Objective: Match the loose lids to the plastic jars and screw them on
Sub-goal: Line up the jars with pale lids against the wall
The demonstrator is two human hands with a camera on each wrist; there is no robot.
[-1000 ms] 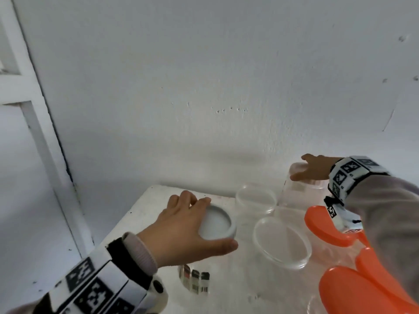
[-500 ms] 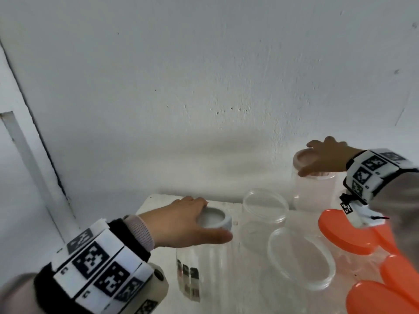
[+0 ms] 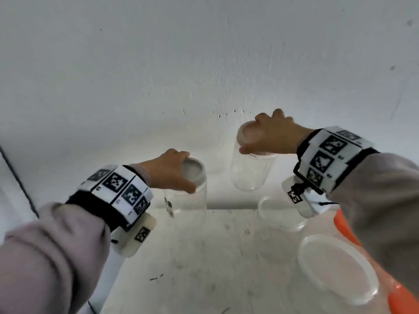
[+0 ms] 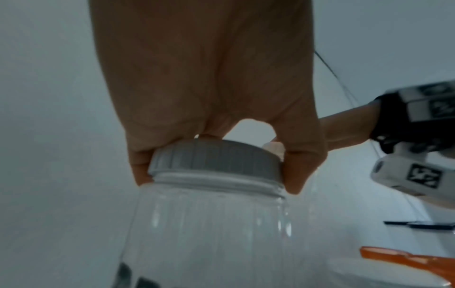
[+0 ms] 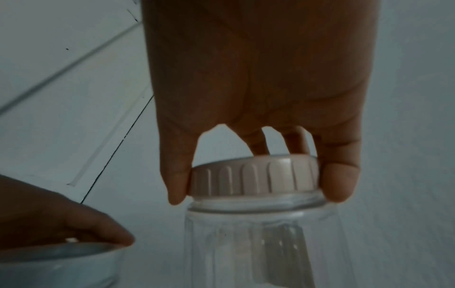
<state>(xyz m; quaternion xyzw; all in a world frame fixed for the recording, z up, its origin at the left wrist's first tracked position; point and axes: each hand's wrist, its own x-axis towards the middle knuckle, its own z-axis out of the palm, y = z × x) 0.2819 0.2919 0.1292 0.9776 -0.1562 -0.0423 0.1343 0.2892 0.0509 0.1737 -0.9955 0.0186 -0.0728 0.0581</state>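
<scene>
Gripping two lidded jars at once, I am carrying one in each hand above the white table (image 3: 204,257). My left hand (image 3: 166,172) is curling its fingers round the grey lid (image 4: 214,159) of a clear jar (image 3: 188,200), which is hanging just above the table's far edge. My right hand (image 3: 269,137) is clasping the pale pink lid (image 5: 256,175) of a second clear jar (image 3: 251,171), held to the right of the first and higher.

To do this well, I judge each lid should be fully screwed tight before bearing the jar's weight, since I am lifting by lids alone; I cannot tell whether the threads are fully seated.

Counting what I am seeing: two jars in hand, and two more open clear jars standing on the table to the right of the grey-lidded jar, a smaller one (image 3: 281,214) and a wide one (image 3: 337,268) nearer me. Orange lids (image 3: 344,225) are lying beyond them, partly hidden by my right sleeve, so I cannot count them.
</scene>
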